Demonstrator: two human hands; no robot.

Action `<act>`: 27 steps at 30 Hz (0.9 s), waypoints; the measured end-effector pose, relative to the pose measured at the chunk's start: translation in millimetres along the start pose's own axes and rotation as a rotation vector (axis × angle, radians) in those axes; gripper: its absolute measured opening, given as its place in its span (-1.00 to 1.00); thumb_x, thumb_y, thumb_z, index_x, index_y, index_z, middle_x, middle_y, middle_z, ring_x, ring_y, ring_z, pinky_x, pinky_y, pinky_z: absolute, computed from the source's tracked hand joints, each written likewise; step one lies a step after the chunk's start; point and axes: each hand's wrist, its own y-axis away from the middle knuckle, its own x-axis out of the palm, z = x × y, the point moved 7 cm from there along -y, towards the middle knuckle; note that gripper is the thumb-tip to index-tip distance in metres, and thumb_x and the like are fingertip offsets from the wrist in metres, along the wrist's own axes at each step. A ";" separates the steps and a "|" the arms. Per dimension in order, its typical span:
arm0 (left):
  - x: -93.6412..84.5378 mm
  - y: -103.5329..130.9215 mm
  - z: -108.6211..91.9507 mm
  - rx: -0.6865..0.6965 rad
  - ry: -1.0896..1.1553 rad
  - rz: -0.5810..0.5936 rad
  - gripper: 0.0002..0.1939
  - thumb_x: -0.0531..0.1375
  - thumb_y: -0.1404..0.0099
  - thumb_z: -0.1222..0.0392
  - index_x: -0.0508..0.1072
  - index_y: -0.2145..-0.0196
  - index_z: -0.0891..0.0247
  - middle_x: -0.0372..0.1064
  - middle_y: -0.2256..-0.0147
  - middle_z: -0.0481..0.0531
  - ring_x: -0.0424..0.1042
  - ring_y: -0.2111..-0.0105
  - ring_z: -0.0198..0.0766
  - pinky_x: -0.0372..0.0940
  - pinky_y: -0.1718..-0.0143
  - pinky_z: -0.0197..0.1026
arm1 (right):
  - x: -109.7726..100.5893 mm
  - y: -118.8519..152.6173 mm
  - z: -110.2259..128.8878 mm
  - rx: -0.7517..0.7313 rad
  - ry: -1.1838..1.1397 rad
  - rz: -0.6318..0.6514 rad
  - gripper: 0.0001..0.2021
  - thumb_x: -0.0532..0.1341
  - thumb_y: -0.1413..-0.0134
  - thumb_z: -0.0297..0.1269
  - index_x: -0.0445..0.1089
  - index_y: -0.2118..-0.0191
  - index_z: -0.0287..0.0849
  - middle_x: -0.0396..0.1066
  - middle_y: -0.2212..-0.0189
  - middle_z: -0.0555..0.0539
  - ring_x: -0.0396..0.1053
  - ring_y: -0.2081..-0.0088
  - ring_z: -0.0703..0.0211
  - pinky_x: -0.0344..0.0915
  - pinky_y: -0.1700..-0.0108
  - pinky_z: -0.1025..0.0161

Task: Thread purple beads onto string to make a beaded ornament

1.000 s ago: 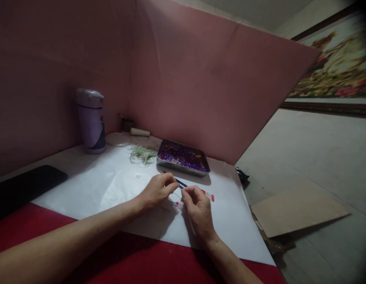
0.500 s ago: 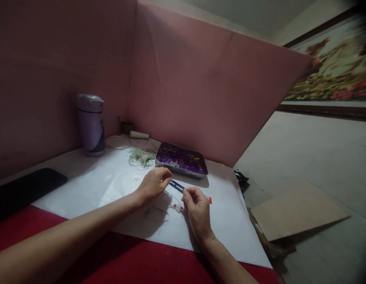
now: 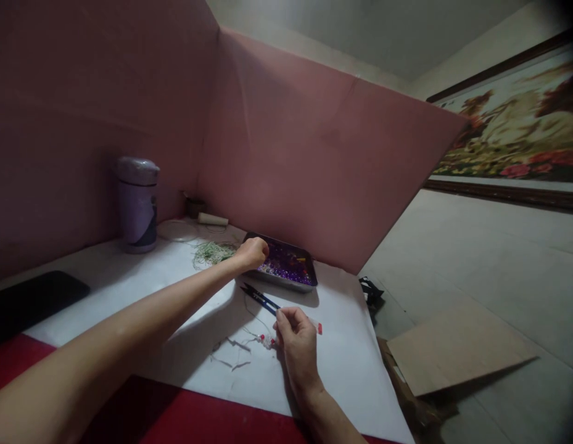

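Observation:
My right hand point(image 3: 298, 345) is closed around the handle end of blue thread snips point(image 3: 262, 300), whose dark blades point left toward the tray. Just below, a short string of clear and red beads point(image 3: 266, 340) lies at the fingers, with a thin thread running off it. My left hand point(image 3: 252, 251) is held over the left side of a metal tray point(image 3: 286, 284) of purple beads point(image 3: 286, 262). Its fingers are curled closed, and what they hold, if anything, is hidden. Thread scraps point(image 3: 237, 354) lie on the white sheet in front.
A bundle of green and white thread point(image 3: 212, 253) lies left of the tray. Behind it are a pale roll point(image 3: 213, 219) and a small dark pot point(image 3: 195, 206). A purple bottle point(image 3: 138, 206) and a black flat object point(image 3: 39, 302) stand farther left. Pink panels point(image 3: 309, 154) enclose the back.
My left hand has moved away from the snips' tips, up and forward over the tray. The snips' blades now show fully in my right hand. The camera view has shifted slightly.

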 end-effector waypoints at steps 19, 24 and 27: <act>47.3 -41.1 -9.9 0.123 -0.192 0.253 -0.73 0.12 -0.28 0.14 0.37 0.08 0.27 0.32 0.07 0.10 0.36 0.12 -0.17 0.31 0.12 -0.03 | -3.1 -3.0 -3.0 0.063 -0.026 -0.024 -0.78 0.23 0.03 -0.15 0.27 0.44 -0.20 0.23 0.62 0.10 0.02 0.72 0.46 0.00 0.75 0.48; 45.9 -34.9 -6.7 0.100 -0.226 0.251 -0.74 0.12 -0.28 0.13 0.37 0.10 0.27 0.34 0.09 0.10 0.37 0.13 -0.17 0.31 0.12 -0.03 | -5.1 -3.2 0.3 0.056 -0.042 -0.041 -0.80 0.24 0.05 -0.18 0.28 0.45 -0.21 0.25 0.61 0.08 0.03 0.71 0.46 -0.04 0.74 0.49; 43.8 -31.6 -6.9 0.095 -0.236 0.251 -0.74 0.13 -0.28 0.13 0.39 0.12 0.28 0.35 0.11 0.09 0.37 0.13 -0.17 0.30 0.12 -0.02 | -4.4 -3.6 -0.4 0.062 -0.051 -0.033 -0.78 0.24 0.05 -0.16 0.28 0.44 -0.21 0.25 0.61 0.08 0.02 0.72 0.46 -0.07 0.75 0.49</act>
